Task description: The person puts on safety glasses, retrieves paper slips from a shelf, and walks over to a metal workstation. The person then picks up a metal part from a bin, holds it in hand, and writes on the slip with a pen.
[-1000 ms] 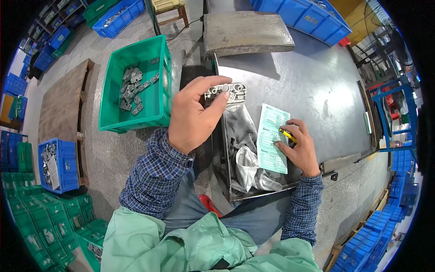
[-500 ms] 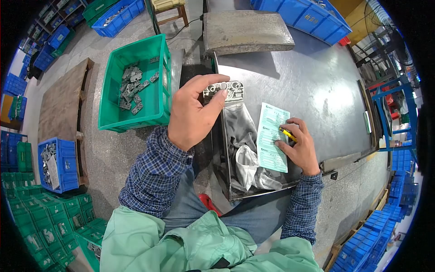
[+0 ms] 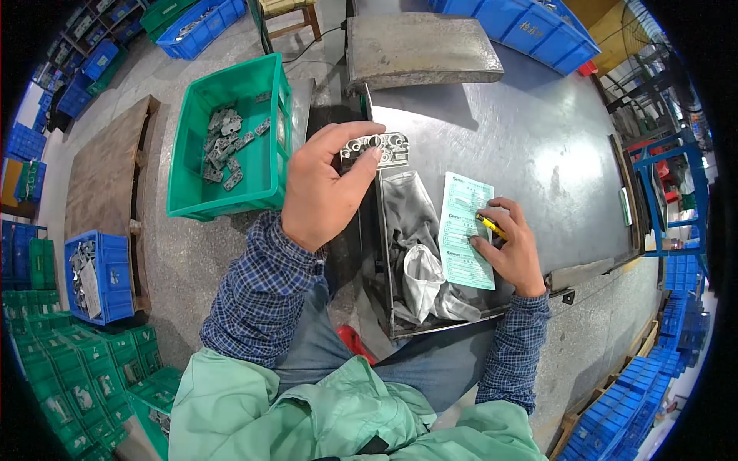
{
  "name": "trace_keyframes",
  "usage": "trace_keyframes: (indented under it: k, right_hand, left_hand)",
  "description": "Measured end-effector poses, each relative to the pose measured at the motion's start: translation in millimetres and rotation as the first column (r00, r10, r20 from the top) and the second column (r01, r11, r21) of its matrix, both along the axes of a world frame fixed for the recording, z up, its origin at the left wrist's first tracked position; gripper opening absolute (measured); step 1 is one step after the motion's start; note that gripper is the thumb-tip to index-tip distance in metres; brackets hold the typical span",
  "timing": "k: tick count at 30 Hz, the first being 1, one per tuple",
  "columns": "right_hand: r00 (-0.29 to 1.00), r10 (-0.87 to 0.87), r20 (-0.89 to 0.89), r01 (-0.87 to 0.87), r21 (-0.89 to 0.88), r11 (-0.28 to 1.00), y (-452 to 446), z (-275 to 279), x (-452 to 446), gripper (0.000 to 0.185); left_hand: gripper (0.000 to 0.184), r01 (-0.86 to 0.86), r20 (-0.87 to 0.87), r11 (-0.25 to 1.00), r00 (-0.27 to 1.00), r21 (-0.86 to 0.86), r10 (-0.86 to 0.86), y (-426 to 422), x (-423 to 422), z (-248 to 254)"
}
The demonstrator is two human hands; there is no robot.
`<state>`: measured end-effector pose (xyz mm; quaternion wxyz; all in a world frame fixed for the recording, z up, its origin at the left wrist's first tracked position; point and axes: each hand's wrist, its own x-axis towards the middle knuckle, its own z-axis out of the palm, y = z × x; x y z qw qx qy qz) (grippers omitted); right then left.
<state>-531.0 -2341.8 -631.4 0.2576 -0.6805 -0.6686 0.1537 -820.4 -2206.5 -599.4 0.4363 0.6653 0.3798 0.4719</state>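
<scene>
My left hand (image 3: 329,184) grips a grey metal casting (image 3: 395,149) between thumb and fingers, above the table's near left edge. Round holes and raised bosses show on the casting's face. My right hand (image 3: 516,252) is closed around a slim yellow tool (image 3: 490,225) with black parts; its exact kind is unclear. That hand lies over the right side of a pale green printed form (image 3: 466,257), fingers touching it. Beneath the form, an open drawer (image 3: 390,311) contains grey cloth (image 3: 409,207) and a white cloth glove or bag (image 3: 422,280).
A green crate (image 3: 225,209) with several similar metal parts stands at left. A curved metal plate (image 3: 423,48) and a large blue crate (image 3: 530,34) are toward the back of the steel table (image 3: 538,146). Another blue crate (image 3: 115,276) sits at lower left.
The casting and my left hand have shifted slightly left and up. My right hand stays on the form with the yellow tool in its grip.
</scene>
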Motion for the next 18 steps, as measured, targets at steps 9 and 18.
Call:
trace_keyframes:
  k: [9, 18]
  right_hand:
    - [1.000, -0.002, 0.007, 0.002, -0.015, 1.000, -0.6, 0.8, 0.2, 0.042]
    - [1.000, 0.007, 0.012, -0.007, -0.017, 1.000, -0.4, -0.8, 1.8, 0.043]
  left_hand:
    - [0.023, 0.040, 0.024, 0.995, 0.999, -0.089, -0.038, -1.3, -1.6, 5.8]
    - [0.023, 0.040, 0.024, 0.995, 0.999, -0.095, -0.038, -0.8, -1.9, 5.8]
